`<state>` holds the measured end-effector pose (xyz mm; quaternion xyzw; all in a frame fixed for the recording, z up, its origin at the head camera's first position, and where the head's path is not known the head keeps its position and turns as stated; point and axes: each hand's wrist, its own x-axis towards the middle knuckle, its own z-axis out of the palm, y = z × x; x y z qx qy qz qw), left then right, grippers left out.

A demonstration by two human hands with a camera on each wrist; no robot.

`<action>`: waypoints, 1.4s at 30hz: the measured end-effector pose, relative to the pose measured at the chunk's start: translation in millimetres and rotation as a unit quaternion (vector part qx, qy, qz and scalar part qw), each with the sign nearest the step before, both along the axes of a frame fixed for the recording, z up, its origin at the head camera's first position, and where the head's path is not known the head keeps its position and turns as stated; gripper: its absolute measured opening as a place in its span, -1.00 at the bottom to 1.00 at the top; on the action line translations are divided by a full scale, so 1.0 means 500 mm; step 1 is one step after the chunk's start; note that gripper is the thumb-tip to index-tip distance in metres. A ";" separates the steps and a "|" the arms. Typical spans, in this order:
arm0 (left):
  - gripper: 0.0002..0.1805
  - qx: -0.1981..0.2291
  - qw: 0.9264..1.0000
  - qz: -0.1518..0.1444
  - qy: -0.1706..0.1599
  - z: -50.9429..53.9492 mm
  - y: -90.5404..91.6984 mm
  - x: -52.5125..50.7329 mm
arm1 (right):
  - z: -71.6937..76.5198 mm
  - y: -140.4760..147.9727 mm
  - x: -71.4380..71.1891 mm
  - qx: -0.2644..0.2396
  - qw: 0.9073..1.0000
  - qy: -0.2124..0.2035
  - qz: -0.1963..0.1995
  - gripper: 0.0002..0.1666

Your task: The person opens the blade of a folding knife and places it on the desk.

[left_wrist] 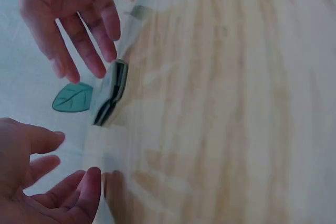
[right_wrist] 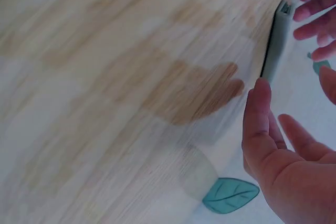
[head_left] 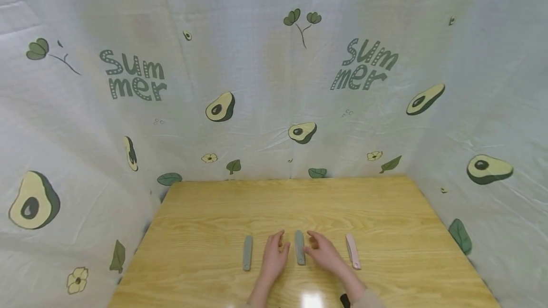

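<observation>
A slim grey-green folded object (head_left: pixel 300 247) lies lengthwise on the wooden table between the two hands. To its left, my left hand (head_left: pixel 275 255) has bent, spread fingers and holds nothing. My right hand (head_left: pixel 325 252) is just right of it, fingers loosely bent and empty; whether a fingertip touches it I cannot tell. Dark slots show along the object's side (left_wrist: pixel 111 92) in the left wrist view, where the left hand (left_wrist: pixel 50 182) is below and the right hand (left_wrist: pixel 71 11) above. The right wrist view has the right hand (right_wrist: pixel 289 161) near the object's end (right_wrist: pixel 276 43).
Another grey-green object (head_left: pixel 247 253) lies left of the left hand. A pink one (head_left: pixel 353 251) lies right of the right hand. The wooden table (head_left: pixel 205 208) meets a printed cloth (head_left: pixel 257 61) at its back and sides. Something black (head_left: pixel 345 300) is by the right forearm.
</observation>
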<state>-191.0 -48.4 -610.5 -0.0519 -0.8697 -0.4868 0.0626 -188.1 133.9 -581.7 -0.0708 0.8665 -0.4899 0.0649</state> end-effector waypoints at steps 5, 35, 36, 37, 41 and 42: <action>-0.60 0.051 0.999 0.006 -0.014 0.004 0.009 -0.010 | 0.003 -0.010 -0.010 -0.060 0.997 -0.044 -0.036 -0.36; -0.66 0.171 0.982 0.011 -0.080 0.006 0.040 -0.023 | 0.004 -0.041 -0.019 -0.094 0.993 -0.051 -0.052 -0.40; -0.67 0.179 0.980 0.015 -0.083 0.007 0.040 -0.023 | 0.004 -0.042 -0.018 -0.093 0.993 -0.048 -0.055 -0.41; -0.67 0.193 0.977 0.016 -0.086 0.008 0.040 -0.024 | 0.004 -0.042 -0.018 -0.094 0.993 -0.045 -0.059 -0.41; -0.67 0.259 0.958 0.011 -0.125 0.011 0.038 -0.029 | 0.002 -0.043 -0.018 -0.111 0.991 -0.041 -0.069 -0.43; -0.66 0.273 0.952 0.007 -0.136 0.012 0.038 -0.031 | 0.001 -0.042 -0.018 -0.119 0.989 -0.042 -0.071 -0.43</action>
